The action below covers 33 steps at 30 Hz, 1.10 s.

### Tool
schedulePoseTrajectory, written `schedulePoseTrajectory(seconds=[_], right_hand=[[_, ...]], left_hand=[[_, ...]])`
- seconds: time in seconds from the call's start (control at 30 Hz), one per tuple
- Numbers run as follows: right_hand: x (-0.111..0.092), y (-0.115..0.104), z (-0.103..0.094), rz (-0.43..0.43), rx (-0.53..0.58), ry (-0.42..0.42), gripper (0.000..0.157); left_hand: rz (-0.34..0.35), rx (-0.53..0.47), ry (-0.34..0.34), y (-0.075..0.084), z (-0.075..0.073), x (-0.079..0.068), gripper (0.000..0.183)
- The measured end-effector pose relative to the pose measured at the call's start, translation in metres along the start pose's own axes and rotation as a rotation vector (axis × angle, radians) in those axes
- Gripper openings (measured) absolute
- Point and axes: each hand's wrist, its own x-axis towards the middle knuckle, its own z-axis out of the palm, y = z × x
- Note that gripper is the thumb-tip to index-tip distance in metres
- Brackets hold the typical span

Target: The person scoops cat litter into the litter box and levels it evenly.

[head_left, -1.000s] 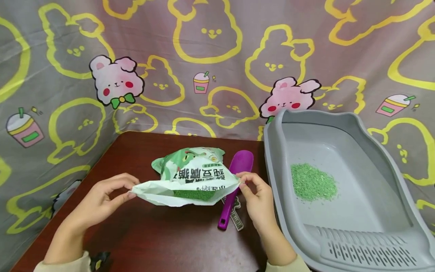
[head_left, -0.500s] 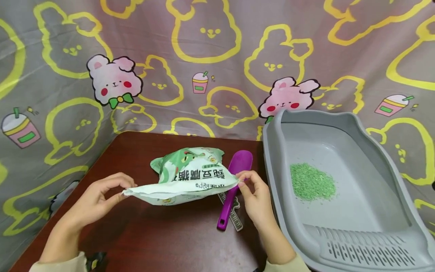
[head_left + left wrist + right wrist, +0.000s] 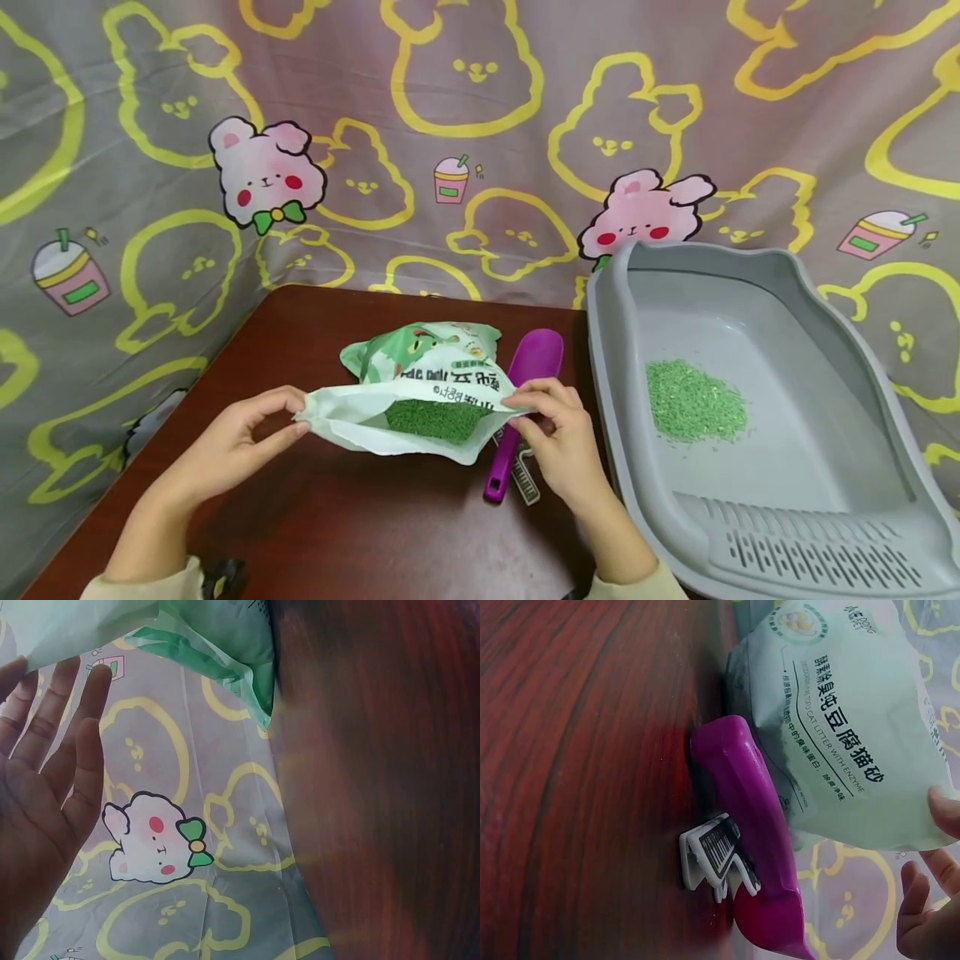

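A pale green bag of cat litter (image 3: 420, 358) lies on the table with its mouth toward me. My left hand (image 3: 225, 450) pinches the left corner of the mouth between thumb and fingertips. At the opposite corner, my right hand (image 3: 566, 450) pinches the rim. The mouth gapes, and green litter pellets (image 3: 438, 419) show inside. In the left wrist view, the left hand (image 3: 52, 765) has its other fingers extended under the bag's edge. Printed text faces the right wrist view on the bag (image 3: 832, 742), with the right thumb on its rim.
A purple scoop (image 3: 537, 354) lies right of the bag, its handle toward me. Partly behind the handle is a white-edged clip (image 3: 712, 851) with dark stripes. A grey litter box (image 3: 600, 375) stands at the right, holding a green litter pile (image 3: 693, 400). Patterned cloth (image 3: 510, 108) hangs behind.
Half a second ago the bag's mouth was stretched nearly flat; it now gapes wide, showing the pellets. The left hand has come inward to the right, and the right fingers sit further over the rim.
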Motion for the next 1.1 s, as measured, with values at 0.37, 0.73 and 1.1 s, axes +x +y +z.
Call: schedulePoseTrajectory(seconds=[0.37, 0.73, 1.1], right_hand=[[0.003, 0.000, 0.002, 0.047, -0.010, 0.066, 0.015], [0.008, -0.004, 0.001, 0.197, -0.027, 0.093, 0.011], [0.015, -0.007, 0.005, 0.297, 0.027, 0.095, 0.003]], left_hand=[[-0.027, 0.045, 0.032, 0.013, 0.005, 0.001, 0.043], [0.190, 0.099, 0.124, 0.019, 0.013, -0.002, 0.054], [0.332, 0.151, 0.248, 0.021, 0.016, -0.011, 0.032]])
